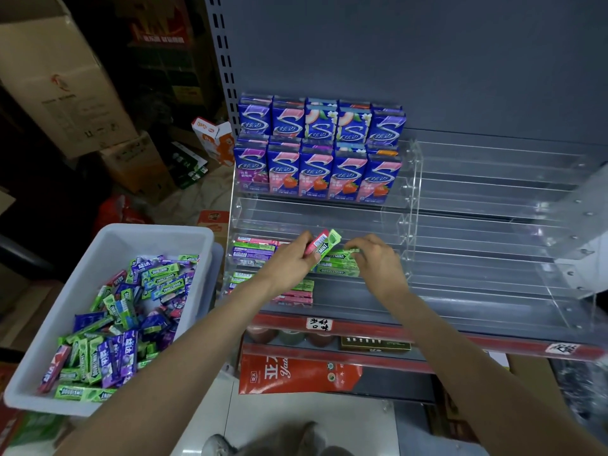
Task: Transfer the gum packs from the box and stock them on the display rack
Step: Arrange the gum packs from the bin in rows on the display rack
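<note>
White box sits far left, still heaped w/ gum packs. Moving rt: left hand pinches two packs, pink pack & green pack, long axes tilted up-right, tips over the clear display rack. Just rt, right hand, fingers curled on the green stack lying flat, long axis left-right, in the tier. Held packs are nearer the left hand; I'd guess they need turning flat to go in.

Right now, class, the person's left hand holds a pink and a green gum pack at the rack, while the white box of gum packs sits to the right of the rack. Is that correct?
Not quite. The head view shows the white box left of the rack, not right. The left hand does hold a pink pack and a green pack there.
</note>
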The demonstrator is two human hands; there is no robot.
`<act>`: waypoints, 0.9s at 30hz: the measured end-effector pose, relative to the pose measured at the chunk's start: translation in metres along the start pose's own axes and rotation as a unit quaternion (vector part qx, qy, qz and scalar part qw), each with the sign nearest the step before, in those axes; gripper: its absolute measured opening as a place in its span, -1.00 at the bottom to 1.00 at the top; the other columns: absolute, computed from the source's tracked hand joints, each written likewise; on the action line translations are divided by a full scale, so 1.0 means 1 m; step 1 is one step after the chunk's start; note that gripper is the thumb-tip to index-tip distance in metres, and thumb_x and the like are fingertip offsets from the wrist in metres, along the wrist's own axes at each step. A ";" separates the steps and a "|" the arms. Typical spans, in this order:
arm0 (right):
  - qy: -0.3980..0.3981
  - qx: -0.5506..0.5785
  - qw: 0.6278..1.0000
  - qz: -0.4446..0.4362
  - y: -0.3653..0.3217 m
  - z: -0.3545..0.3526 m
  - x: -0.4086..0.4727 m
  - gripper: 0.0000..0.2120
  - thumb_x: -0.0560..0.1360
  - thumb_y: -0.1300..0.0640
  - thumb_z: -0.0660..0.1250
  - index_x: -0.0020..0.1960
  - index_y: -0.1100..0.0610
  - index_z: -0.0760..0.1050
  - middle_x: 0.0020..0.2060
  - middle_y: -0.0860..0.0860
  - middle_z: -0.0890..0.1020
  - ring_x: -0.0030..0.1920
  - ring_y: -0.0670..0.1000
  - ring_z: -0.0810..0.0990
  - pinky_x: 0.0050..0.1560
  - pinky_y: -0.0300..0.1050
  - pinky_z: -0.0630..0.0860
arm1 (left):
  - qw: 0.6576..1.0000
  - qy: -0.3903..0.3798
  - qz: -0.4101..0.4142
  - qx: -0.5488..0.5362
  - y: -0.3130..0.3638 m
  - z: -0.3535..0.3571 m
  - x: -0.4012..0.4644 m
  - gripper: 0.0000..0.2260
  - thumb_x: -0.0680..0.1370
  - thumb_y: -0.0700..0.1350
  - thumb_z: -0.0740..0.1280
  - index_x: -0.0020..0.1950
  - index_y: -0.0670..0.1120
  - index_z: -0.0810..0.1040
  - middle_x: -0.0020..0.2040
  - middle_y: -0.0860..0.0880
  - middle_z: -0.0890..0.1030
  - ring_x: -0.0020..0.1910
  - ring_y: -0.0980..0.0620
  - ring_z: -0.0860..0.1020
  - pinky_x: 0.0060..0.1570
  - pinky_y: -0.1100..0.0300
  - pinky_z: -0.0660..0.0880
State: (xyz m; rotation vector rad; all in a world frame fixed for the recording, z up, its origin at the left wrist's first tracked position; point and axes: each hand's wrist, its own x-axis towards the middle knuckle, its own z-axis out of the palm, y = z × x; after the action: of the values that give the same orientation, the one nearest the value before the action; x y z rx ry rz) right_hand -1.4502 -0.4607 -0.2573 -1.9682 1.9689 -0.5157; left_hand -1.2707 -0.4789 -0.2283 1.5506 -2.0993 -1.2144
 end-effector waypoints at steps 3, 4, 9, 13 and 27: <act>0.011 0.002 1.000 0.006 0.000 0.001 -0.001 -0.77 0.56 0.28 0.23 0.16 0.17 0.56 0.12 0.12 0.54 -0.12 0.14 0.60 -0.01 0.02 0.54 | 1.000 -0.012 -0.011 -0.010 0.002 -0.001 0.000 -0.75 0.64 -0.04 0.16 0.29 -0.09 0.32 0.05 -0.09 0.54 0.00 -0.08 0.51 -0.04 0.06 0.40; 0.016 -0.002 1.000 0.007 0.001 0.002 -0.001 -0.77 0.56 0.28 0.23 0.16 0.17 0.56 0.11 0.12 0.54 -0.13 0.14 0.60 -0.02 0.03 0.55 | 1.000 -0.014 -0.015 -0.011 0.001 -0.001 0.001 -0.71 0.64 -0.04 0.16 0.33 -0.08 0.30 0.11 -0.09 0.53 0.06 -0.09 0.50 0.02 0.05 0.40; 0.040 -0.063 0.997 0.004 0.000 0.006 -0.004 -0.72 0.51 0.35 0.28 0.15 0.11 0.59 0.06 0.09 0.58 -0.17 0.18 0.63 -0.16 0.03 0.60 | 0.999 -0.024 -0.023 -0.017 -0.001 -0.001 0.003 -0.71 0.64 -0.03 0.16 0.34 -0.08 0.30 0.16 -0.11 0.53 0.09 -0.09 0.50 0.06 0.04 0.40; 0.072 -0.153 0.985 -0.031 -0.003 0.007 -0.007 -0.63 0.20 0.40 0.55 -0.08 0.07 0.66 -0.19 0.00 0.64 -0.22 0.13 0.61 -0.50 -0.11 0.50 | 0.999 -0.028 -0.025 -0.019 -0.003 -0.001 0.004 -0.70 0.64 -0.04 0.16 0.35 -0.08 0.30 0.14 -0.10 0.52 0.06 -0.07 0.50 0.00 0.08 0.38; 0.107 -0.158 0.978 -0.087 0.001 0.011 -0.006 -0.48 -0.08 0.47 0.61 -0.17 0.13 0.67 -0.27 -0.01 0.62 -0.29 0.04 0.59 -0.44 -0.14 0.54 | 0.998 -0.046 -0.018 -0.039 -0.008 -0.004 0.007 -0.72 0.63 -0.06 0.18 0.32 -0.07 0.35 0.08 -0.10 0.54 -0.02 -0.03 0.49 -0.09 0.12 0.36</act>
State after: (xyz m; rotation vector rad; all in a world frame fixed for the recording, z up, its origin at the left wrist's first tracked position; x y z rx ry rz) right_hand -1.4462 -0.4554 -0.2683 -2.3851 2.1282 -0.5006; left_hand -1.2656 -0.4879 -0.2338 1.5329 -2.0613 -1.3886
